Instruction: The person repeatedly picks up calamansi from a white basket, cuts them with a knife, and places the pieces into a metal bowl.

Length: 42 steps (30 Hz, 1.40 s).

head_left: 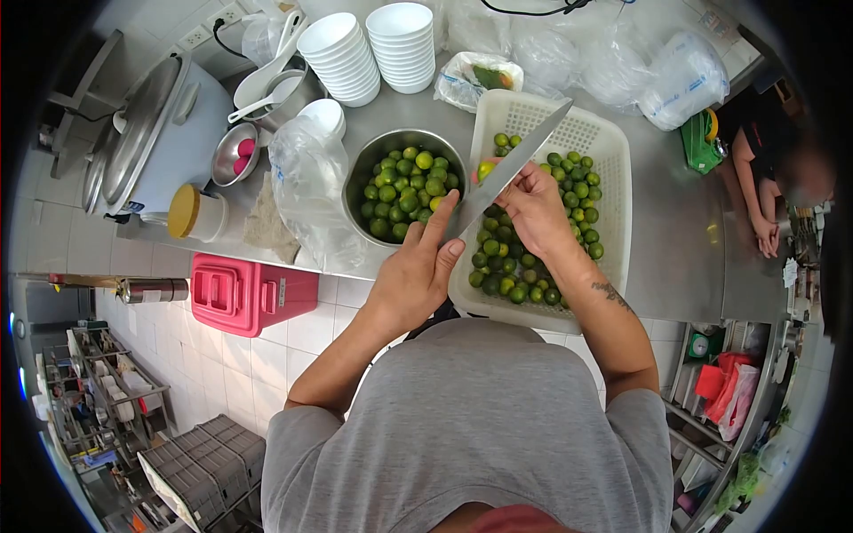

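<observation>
A large knife (518, 158) points up and to the right, its handle end in my left hand (425, 266), whose index finger lies along the blade. My right hand (533, 209) is closed in a pinch behind the blade, beside a yellowish lime (486, 170); whether its fingers grip that lime is hidden by the knife. On the left stands a steel bowl (354, 169) full of green limes (397, 191). Under my right hand is a white perforated basket (619, 147) with more limes (582, 186) on its right side and near its front.
Stacked white bowls (336, 55), a clear plastic bag (306, 182) and a yellow-lidded tub (197, 213) stand on the steel counter (671, 240). A pink bin (253, 295) is below at the left. Another person's hands (766, 235) rest at the far right.
</observation>
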### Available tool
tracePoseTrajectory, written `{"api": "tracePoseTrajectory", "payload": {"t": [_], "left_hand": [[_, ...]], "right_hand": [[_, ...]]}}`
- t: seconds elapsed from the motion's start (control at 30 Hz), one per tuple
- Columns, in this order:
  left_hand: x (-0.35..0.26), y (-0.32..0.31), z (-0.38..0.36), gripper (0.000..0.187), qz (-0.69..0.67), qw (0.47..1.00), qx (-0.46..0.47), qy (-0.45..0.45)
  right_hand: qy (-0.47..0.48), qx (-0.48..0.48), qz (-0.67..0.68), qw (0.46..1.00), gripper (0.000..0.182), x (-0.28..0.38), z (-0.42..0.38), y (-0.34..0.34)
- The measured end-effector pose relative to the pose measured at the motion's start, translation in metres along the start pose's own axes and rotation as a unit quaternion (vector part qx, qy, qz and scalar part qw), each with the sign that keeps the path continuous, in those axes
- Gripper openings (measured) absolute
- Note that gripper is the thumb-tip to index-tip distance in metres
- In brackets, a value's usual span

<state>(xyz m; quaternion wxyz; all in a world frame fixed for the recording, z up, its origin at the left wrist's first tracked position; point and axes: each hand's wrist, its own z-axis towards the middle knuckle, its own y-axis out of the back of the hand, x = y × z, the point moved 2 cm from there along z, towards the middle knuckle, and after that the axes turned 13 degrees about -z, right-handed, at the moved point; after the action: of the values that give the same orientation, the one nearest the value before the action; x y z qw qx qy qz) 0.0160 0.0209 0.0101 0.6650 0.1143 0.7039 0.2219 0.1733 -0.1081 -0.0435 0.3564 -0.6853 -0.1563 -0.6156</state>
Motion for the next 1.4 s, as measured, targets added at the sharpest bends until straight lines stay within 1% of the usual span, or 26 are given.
{"api": "tracePoseTrajectory", "payload": {"t": [0.1, 0.2, 0.3, 0.4, 0.43, 0.53, 0.57, 0.6, 0.67, 0.7, 0.73, 0.8, 0.83, 0.87, 0.9, 0.93, 1.03, 1.13, 1.17, 1.2, 1.23, 1.27, 1.33, 1.4], "left_hand": [[-0.003, -0.002, 0.003, 0.054, 0.018, 1.0, -0.02, -0.009], [-0.002, -0.002, 0.011, 0.055, 0.022, 1.0, -0.018, -0.009], [-0.001, 0.0, 0.013, 0.055, -0.026, 1.0, -0.011, -0.008], [0.005, -0.001, 0.016, 0.052, -0.076, 0.997, -0.023, -0.019], [0.005, -0.001, 0.016, 0.05, -0.086, 0.996, -0.023, -0.003], [0.007, 0.002, 0.017, 0.045, -0.1, 0.994, -0.027, 0.036], [0.008, 0.004, 0.017, 0.043, -0.094, 0.994, -0.031, 0.043], [0.009, 0.005, 0.017, 0.042, -0.089, 0.994, -0.035, 0.051], [0.009, 0.008, 0.016, 0.042, -0.124, 0.991, -0.04, 0.019], [0.009, 0.01, 0.016, 0.042, -0.142, 0.989, -0.043, 0.004], [0.01, 0.013, 0.015, 0.042, -0.135, 0.989, -0.058, 0.016], [0.013, 0.019, 0.013, 0.042, -0.119, 0.988, -0.085, 0.039], [0.015, 0.022, 0.012, 0.044, -0.123, 0.987, -0.09, 0.055], [0.019, 0.025, 0.011, 0.045, -0.127, 0.985, -0.095, 0.071], [0.022, 0.028, 0.011, 0.047, -0.131, 0.983, -0.1, 0.085], [0.025, 0.029, 0.011, 0.048, -0.122, 0.983, -0.103, 0.087], [0.025, 0.03, 0.009, 0.054, -0.11, 0.983, -0.103, 0.102], [0.013, 0.032, 0.006, 0.058, -0.13, 0.981, -0.079, 0.12], [0.012, 0.033, 0.004, 0.058, -0.14, 0.98, -0.071, 0.123], [0.009, 0.032, 0.003, 0.058, -0.15, 0.979, -0.066, 0.122], [0.007, 0.032, 0.002, 0.058, -0.161, 0.978, -0.06, 0.121], [0.003, 0.031, 0.001, 0.057, -0.174, 0.976, -0.056, 0.117], [0.003, 0.027, -0.001, 0.055, -0.181, 0.977, -0.052, 0.101], [0.009, 0.02, -0.002, 0.052, -0.172, 0.98, -0.049, 0.083]], "right_hand": [[0.015, -0.006, -0.035, 0.999, 0.029, 0.001, -0.001, -0.004], [0.016, 0.009, -0.086, 0.996, 0.02, 0.002, -0.01, -0.023], [0.009, 0.012, -0.108, 0.994, 0.013, 0.004, -0.013, -0.028], [0.007, 0.022, -0.119, 0.993, 0.011, -0.004, -0.013, -0.033], [0.005, 0.024, -0.122, 0.992, 0.011, -0.007, -0.015, -0.036], [-0.008, 0.026, -0.188, 0.982, 0.013, -0.005, -0.019, -0.044], [-0.022, 0.044, -0.148, 0.988, 0.015, -0.002, -0.02, -0.048], [-0.019, 0.063, -0.153, 0.986, 0.017, -0.003, -0.019, -0.047], [-0.014, 0.099, -0.164, 0.981, 0.022, -0.004, -0.013, -0.043], [-0.02, 0.092, -0.162, 0.982, 0.028, 0.004, -0.01, -0.038], [-0.025, 0.085, -0.161, 0.983, 0.034, 0.015, -0.006, -0.032], [-0.008, 0.008, -0.218, 0.976, 0.03, 0.02, 0.015, 0.003], [-0.021, -0.017, -0.276, 0.961, 0.029, 0.016, 0.027, 0.026], [-0.007, 0.003, -0.39, 0.921, 0.028, 0.01, 0.035, 0.043], [0.008, 0.022, -0.498, 0.867, 0.028, 0.001, 0.042, 0.058], [0.023, 0.04, -0.6, 0.799, 0.029, -0.008, 0.045, 0.064], [0.104, 0.103, -0.704, 0.695, 0.026, -0.035, 0.037, 0.06], [0.065, 0.077, -0.659, 0.745, 0.027, -0.033, 0.036, 0.057], [0.01, 0.071, -0.527, 0.847, 0.028, -0.03, 0.035, 0.057], [-0.046, 0.062, -0.38, 0.922, 0.028, -0.02, 0.033, 0.054], [-0.1, 0.051, -0.221, 0.969, 0.029, -0.01, 0.03, 0.05], [-0.103, 0.05, -0.146, 0.983, 0.03, -0.002, 0.026, 0.045], [-0.105, 0.046, 0.005, 0.993, 0.033, 0.012, 0.016, 0.035], [-0.102, 0.031, 0.018, 0.994, 0.032, 0.015, 0.006, 0.028]]}}
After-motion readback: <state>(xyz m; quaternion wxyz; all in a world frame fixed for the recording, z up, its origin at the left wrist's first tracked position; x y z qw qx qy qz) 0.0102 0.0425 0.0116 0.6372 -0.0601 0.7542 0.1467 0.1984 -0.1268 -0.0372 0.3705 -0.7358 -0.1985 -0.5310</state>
